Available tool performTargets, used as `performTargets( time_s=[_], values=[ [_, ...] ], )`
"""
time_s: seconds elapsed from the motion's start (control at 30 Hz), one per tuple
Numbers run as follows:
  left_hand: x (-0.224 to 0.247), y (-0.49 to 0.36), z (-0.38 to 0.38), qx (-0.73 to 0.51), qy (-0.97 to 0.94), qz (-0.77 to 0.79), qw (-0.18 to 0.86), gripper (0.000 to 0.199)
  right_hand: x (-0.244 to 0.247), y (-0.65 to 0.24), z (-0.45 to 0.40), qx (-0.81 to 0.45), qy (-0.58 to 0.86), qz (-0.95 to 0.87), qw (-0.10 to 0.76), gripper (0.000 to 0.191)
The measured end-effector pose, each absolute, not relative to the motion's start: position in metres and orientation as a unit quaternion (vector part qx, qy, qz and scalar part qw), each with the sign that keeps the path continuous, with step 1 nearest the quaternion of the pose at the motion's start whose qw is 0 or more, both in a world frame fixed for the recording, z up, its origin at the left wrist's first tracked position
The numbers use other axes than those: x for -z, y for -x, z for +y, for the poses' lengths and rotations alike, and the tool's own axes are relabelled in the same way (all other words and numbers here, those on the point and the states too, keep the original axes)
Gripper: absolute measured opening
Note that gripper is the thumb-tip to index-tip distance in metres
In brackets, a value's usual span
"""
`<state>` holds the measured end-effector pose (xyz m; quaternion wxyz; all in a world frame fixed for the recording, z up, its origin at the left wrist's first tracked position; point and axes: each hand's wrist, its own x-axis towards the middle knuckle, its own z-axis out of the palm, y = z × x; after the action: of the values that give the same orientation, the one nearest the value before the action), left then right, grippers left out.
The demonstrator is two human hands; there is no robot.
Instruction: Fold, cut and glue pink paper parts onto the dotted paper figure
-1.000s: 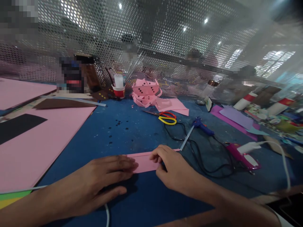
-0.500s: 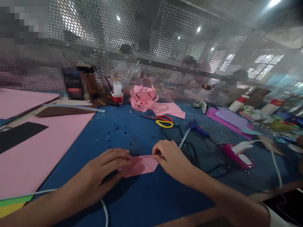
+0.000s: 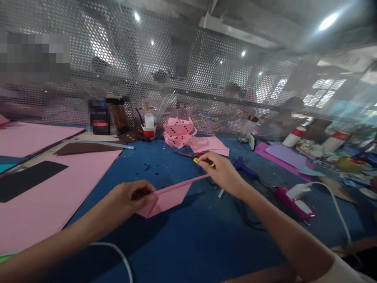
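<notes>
A folded piece of pink paper (image 3: 172, 199) is raised and tilted above the blue table, a thin strip running along its top edge up to the right. My left hand (image 3: 132, 198) is closed on the paper's left end, with thumb and fingers pinched on it. Pinching the far end of the strip, my right hand (image 3: 220, 171) is farther forward; its fingertips partly cover the scissors (image 3: 199, 156) with red and yellow handles lying behind. Whether strip and paper are one piece I cannot tell.
Right of my right hand lie a blue glue gun (image 3: 246, 168) and a magenta power strip (image 3: 294, 202) with cables. A pink paper basket (image 3: 179, 131) and a red-and-white cup (image 3: 149, 131) stand at the back. Large pink sheets (image 3: 88, 177) cover the left side.
The pink paper has risen and tilted up to the right. My right hand has moved forward and right with the strip's end, stretching it out; my left hand keeps its hold.
</notes>
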<state>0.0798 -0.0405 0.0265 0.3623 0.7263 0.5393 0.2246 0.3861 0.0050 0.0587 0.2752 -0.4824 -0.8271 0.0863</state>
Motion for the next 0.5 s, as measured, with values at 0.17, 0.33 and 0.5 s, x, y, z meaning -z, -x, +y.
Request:
performTargets(
  time_s=[0.17, 0.33, 0.5],
  values=[
    [-0.024, -0.065, -0.032, -0.272, -0.686, 0.541, 0.403, 0.034, -0.040, -0.406, 0.059, -0.005, 0.547, -0.820, 0.167, 0.022],
    [-0.015, -0.063, -0.030, -0.270, -0.668, 0.545, 0.428, 0.033, -0.018, -0.404, 0.078, 0.037, 0.556, -0.827, 0.082, 0.025],
    [-0.009, -0.063, -0.028, -0.298, -0.658, 0.534, 0.439, 0.039, -0.017, -0.406, 0.087, 0.077, 0.569, -0.818, 0.031, 0.031]
  ],
)
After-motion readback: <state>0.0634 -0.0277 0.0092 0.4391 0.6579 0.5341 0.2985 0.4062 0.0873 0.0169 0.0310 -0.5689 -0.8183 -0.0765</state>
